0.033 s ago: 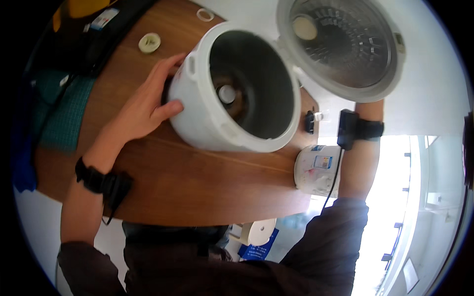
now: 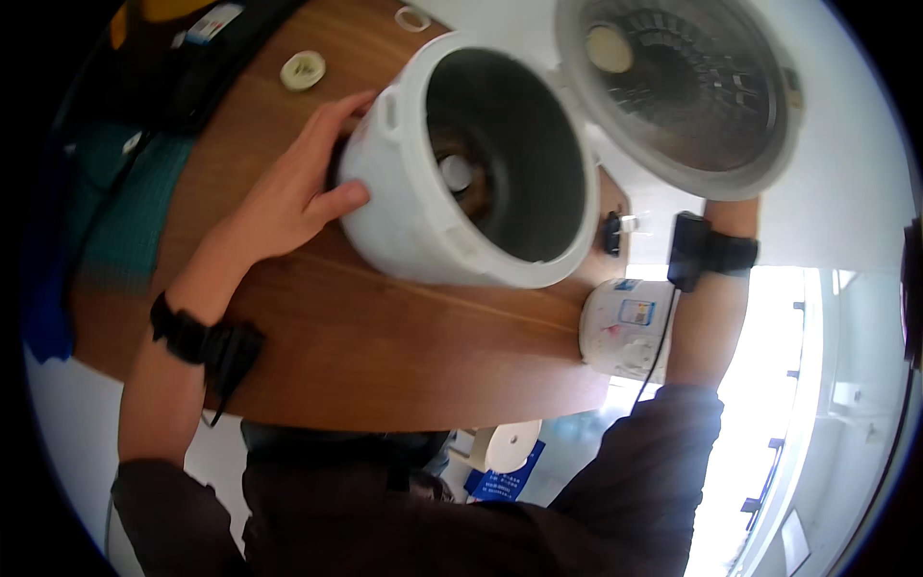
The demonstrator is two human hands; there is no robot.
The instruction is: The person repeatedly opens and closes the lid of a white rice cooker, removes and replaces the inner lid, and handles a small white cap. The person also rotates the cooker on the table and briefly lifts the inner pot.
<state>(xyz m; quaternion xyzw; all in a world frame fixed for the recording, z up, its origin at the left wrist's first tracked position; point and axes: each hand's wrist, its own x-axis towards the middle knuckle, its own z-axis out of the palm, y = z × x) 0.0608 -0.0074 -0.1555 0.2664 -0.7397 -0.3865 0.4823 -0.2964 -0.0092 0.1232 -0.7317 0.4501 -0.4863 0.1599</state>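
A white rice cooker (image 2: 394, 221) is tilted on the brown wooden table, its mouth turned up toward me and to the right. Inside its dark grey chamber a round metal button (image 2: 456, 173) shows at the bottom. The lid (image 2: 692, 115) stands swung open on the right, with a metal inner face and a pale disc (image 2: 610, 49) near its hinge side. My left hand (image 2: 293, 197) grips the cooker's left side, thumb on the near wall and fingertips partly hidden. My right forearm (image 2: 711, 327) reaches up behind the lid, which hides the right hand.
A cream round cap (image 2: 303, 70) and a white ring (image 2: 412, 18) lie beyond my left hand. On the right are a white tub (image 2: 615, 332) and a small black object (image 2: 612, 234). A teal mat (image 2: 144, 212) lies at the left. The table's near edge (image 2: 385, 425) curves before me.
The whole scene sits slightly farther right and higher in the view. My left hand keeps its hold on the rice cooker, and the lid stays open.
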